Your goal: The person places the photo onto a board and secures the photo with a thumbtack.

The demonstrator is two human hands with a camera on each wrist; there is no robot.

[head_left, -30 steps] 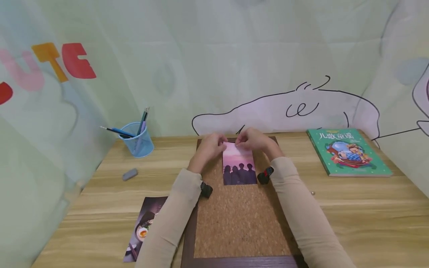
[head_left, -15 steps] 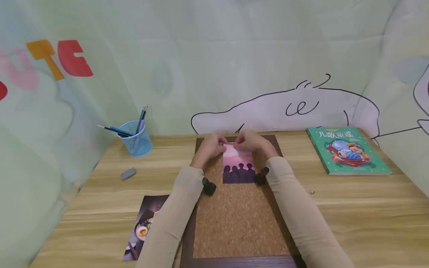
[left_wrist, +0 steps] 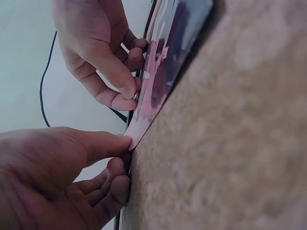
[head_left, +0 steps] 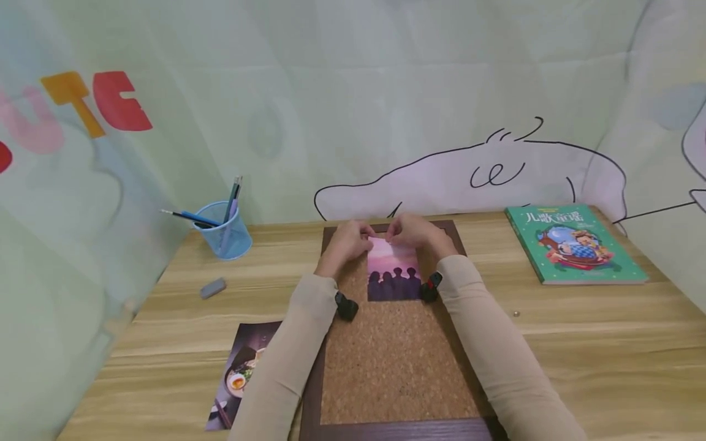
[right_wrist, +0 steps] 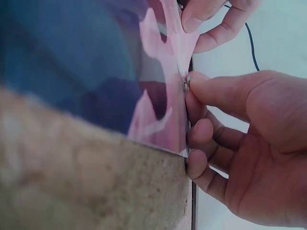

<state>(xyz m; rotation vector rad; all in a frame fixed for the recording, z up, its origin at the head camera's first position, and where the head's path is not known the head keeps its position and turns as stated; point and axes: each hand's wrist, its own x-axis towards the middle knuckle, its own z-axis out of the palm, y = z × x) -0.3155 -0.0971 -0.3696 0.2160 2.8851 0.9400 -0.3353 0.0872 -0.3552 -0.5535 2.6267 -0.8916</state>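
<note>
The pink-and-purple rectangular glossy paper photo lies on the tan cork board with dark brown wooden frame, near the far edge of this board and about midway between its left and right edges. Its long axis seems to run from the far edge toward you, so from both grips the photo extends toward your body. Your left hand pinches the photo at its far left corner. Your right hand holds a small silvery metal pin between thumb and finger, at about the middle of the photo's far edge. Whether its point is in the cork, I cannot tell. I judge that this contact matters most: your right hand is there, your left just beside.
</note>
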